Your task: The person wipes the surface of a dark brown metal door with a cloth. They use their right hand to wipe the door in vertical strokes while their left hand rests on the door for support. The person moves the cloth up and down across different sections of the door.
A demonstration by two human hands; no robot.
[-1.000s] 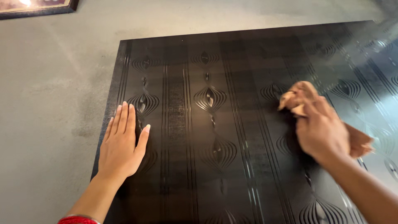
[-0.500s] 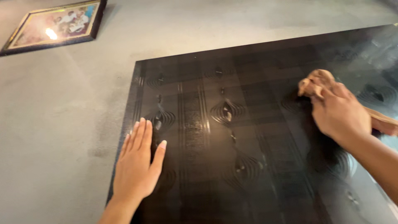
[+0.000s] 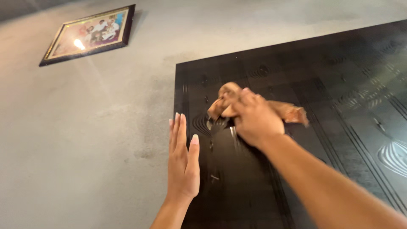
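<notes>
One hand (image 3: 254,118) gripping brown cloth (image 3: 288,112)

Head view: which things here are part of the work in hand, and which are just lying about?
In use:
- brown cloth, bunched in the right hand
- dark patterned panel, which the cloth is pressed against
- left hand, laid flat at the panel's left edge

Lying about:
- framed picture, on the grey floor well away from the panel

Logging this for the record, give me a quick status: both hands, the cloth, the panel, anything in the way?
Left hand flat, open on dark panel edge. Right hand gripping brown cloth, pressed on panel. Framed picture lies apart on floor.
</notes>
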